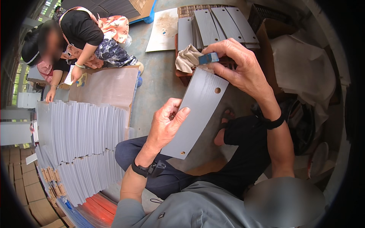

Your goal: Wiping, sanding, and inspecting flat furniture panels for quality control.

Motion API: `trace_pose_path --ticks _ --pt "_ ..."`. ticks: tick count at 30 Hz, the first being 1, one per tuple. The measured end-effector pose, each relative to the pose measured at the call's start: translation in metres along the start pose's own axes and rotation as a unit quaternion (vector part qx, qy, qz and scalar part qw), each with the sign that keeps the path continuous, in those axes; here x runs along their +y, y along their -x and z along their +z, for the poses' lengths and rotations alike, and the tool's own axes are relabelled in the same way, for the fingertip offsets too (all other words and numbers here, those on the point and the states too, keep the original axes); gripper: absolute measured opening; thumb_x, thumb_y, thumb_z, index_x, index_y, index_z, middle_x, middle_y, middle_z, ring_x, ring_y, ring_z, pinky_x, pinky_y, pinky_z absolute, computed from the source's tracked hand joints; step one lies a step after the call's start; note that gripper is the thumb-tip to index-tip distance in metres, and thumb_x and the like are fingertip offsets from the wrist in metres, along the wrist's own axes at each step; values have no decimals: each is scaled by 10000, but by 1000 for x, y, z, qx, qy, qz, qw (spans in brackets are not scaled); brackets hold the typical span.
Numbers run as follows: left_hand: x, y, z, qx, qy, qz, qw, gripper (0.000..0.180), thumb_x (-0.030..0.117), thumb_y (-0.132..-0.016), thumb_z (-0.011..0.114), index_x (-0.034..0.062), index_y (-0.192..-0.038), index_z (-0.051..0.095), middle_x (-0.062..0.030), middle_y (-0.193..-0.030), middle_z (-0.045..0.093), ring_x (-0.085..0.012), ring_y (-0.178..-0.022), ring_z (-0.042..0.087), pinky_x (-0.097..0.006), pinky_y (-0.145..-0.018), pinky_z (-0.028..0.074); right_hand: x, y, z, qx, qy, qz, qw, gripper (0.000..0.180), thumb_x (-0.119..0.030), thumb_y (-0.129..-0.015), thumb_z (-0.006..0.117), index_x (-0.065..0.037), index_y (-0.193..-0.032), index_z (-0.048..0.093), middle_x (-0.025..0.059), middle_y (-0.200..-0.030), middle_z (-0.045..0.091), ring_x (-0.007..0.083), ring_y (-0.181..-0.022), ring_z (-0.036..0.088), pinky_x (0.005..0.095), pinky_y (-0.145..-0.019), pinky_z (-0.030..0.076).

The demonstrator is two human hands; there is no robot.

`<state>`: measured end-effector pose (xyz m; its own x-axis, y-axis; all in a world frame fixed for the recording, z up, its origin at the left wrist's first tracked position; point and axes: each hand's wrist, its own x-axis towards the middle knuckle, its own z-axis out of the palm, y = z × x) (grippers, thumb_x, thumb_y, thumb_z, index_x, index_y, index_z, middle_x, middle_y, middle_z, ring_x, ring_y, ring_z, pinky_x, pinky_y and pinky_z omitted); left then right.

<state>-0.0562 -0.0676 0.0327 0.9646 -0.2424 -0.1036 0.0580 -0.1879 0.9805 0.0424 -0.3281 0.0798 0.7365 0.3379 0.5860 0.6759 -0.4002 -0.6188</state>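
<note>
My left hand [165, 123] grips the left edge of a long grey panel [197, 110] with a small hole near each end, holding it tilted over my lap. At the panel's top end, my right hand [237, 64] pinches a small blue block [208, 58] against the edge. A crumpled beige cloth [188, 57] lies just left of the block, on a stack behind the panel. Both wrists wear black bands.
Rows of grey panels stand on edge [81, 133] at my left. More grey panels [220, 24] lie on a crate ahead. A large brown board [110, 85] lies on the floor, where a seated person [81, 32] works. Cardboard boxes [23, 190] sit lower left.
</note>
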Motion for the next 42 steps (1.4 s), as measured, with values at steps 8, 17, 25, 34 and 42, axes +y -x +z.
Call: trace_pose_path --ticks 8,17,25,34,42 --pt "-5 -1 -2 -6 9 -4 1000 294 281 -1027 678 9 -1130 637 15 -828 646 -29 -742 544 -220 -677 467 19 9 -6 39 -164 76 983 222 -65 -917 708 -44 -1137 686 29 -1047 692 130 -944 680 304 -875 562" --pt "-4 -2 -7 -39 61 -31 997 313 309 -1041 657 16 -1146 622 39 -836 607 -13 -744 492 -203 -675 425 29 21 -1 -27 -224 77 971 239 -30 -906 729 -26 -1137 670 36 -1089 699 132 -983 700 289 -874 586" --pt "0 0 -2 -80 64 -29 994 313 305 -1031 673 18 -1149 632 24 -885 642 -21 -787 543 -217 -724 471 28 7 10 8 -18 -57 998 281 3 -837 775 -50 -1101 698 41 -1001 716 134 -853 675 297 -739 582" --pt "0 -3 -4 -66 53 -32 996 300 292 -1027 680 21 -1146 633 23 -862 628 -27 -779 543 -221 -712 470 27 8 6 75 1 -13 997 274 27 -835 764 -30 -1095 696 43 -926 688 143 -823 671 287 -761 592" --pt "-1 -4 -6 -57 67 -42 995 302 285 -1029 676 6 -1137 630 41 -832 592 -14 -749 496 -206 -672 435 24 12 4 -30 -78 -30 996 273 36 -817 762 -33 -1069 687 52 -1034 717 169 -894 685 303 -789 602"
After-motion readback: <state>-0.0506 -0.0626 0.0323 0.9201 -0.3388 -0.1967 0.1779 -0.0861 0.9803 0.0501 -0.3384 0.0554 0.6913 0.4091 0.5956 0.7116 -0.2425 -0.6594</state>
